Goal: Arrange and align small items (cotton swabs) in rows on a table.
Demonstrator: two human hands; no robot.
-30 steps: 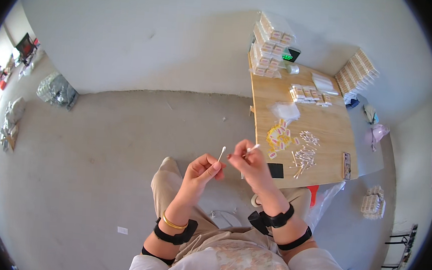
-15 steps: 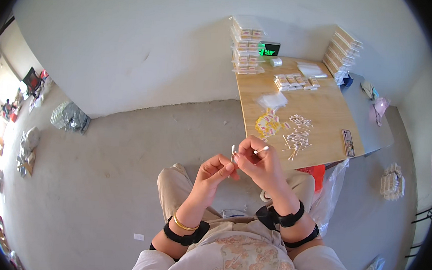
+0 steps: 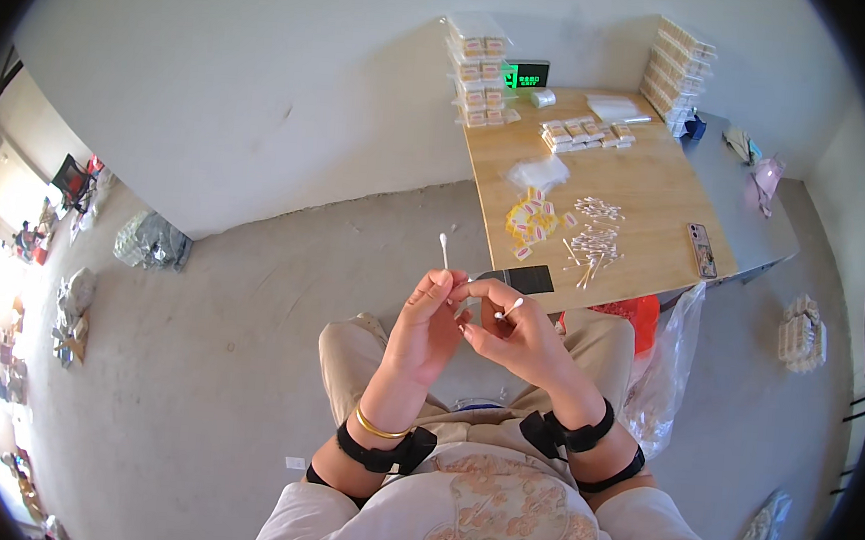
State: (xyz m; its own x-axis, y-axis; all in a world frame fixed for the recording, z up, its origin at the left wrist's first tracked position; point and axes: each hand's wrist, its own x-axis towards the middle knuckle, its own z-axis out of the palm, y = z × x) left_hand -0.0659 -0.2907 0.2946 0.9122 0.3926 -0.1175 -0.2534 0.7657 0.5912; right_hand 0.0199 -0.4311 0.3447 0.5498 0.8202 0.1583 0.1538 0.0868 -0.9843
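Observation:
Between the thumb and fingers of my left hand [image 3: 423, 322], a white-tipped cotton swab [image 3: 445, 252] stands upright. My right hand [image 3: 514, 338] is curled close beside it, its fingertips meeting the left fingers. Another cotton swab [image 3: 513, 307] sticks out slantwise from the right fingers. Both hands are above my lap, just off the table's near left corner. On the wooden table [image 3: 649, 190] lie a loose pile of cotton swabs [image 3: 595, 245] and a heap of yellow-and-white paper labels [image 3: 530, 217]. A flat black rectangle [image 3: 529, 279] rests at the near edge.
Clear plastic bags [image 3: 540, 173] and small packed boxes [image 3: 587, 134] lie farther back on the table. Tall stacks of packs [image 3: 478, 73] and trays [image 3: 677, 76] rise at its back corners. A phone [image 3: 700, 251] lies at the right edge, and a red bag [image 3: 640, 320] hangs below.
My left hand has turned and lifted its swab, which now stands higher above the fingers. The right hand has shifted slightly down. The view has tilted, baring the black rectangle.

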